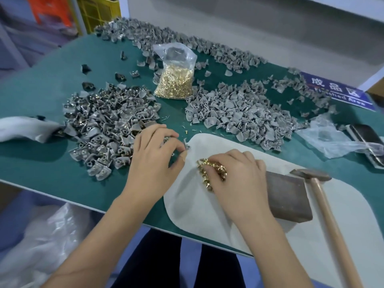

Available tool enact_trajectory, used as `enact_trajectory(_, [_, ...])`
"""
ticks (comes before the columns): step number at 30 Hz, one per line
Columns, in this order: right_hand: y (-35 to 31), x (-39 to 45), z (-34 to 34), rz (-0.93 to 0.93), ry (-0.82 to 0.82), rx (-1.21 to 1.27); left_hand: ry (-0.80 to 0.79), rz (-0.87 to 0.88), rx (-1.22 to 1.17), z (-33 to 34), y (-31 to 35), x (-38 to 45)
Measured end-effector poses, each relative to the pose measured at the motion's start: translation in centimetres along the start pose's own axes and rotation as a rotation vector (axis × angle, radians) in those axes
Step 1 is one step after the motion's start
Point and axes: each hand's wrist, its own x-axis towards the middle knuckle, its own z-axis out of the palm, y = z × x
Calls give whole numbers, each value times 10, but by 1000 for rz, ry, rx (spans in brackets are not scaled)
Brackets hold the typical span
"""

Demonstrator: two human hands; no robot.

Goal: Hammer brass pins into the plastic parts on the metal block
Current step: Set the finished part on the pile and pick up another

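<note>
Both hands are working on the table: left hand pinching a grey plastic part, right hand fingers clenching over loose brass pins.

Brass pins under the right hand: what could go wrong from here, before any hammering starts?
1. The loose brass pins lie on the white pad, some toward the near table edge; raking by the right hand could scatter them off.
2. The hammer leans on the metal block, handle past the table edge; a bump might tip it.
3. The left hand pinches a small part that could slip.
</note>
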Motion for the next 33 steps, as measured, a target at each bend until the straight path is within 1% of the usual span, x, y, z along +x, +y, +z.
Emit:
enact_trajectory(3, [-16, 17, 8, -32, -84, 16, -24, 10, 0, -2, 0, 0])
enact_trajectory(8, [-27, 28, 12, -50, -171, -57, -38, 53, 11, -1, -2, -2])
enact_trajectory(11, [-29, 26, 10, -63, -178, -142, -50, 72, 31, 0, -3, -3])
enact_trajectory(14, [-29, 22, 9, -15, -170, -125, -89, 87, 62, 2, -2, -2])
enact_trajectory(17, [-29, 21, 10, 8, -189, -151, -125, 135, 148, 5, -1, 0])
enact_trajectory(20, [-28, 21, 11, -4, -183, -164, -116, 97, 168, 6, 1, -1])
enact_trajectory(23, [-24, 21, 9, 13, -138, -109, -93, 78, 139, 4, 2, 0])
enact_trajectory(28, [-2, 27, -8, 49, 0, 84, -97, 133, 96, 4, 14, 7])
enact_trajectory(31, [28, 32, -21, 164, 40, 206, -174, 107, -26, 10, 31, 22])
enact_trajectory(33, [52, 33, -28, 261, 104, 367, -252, 74, -120, 20, 46, 40])
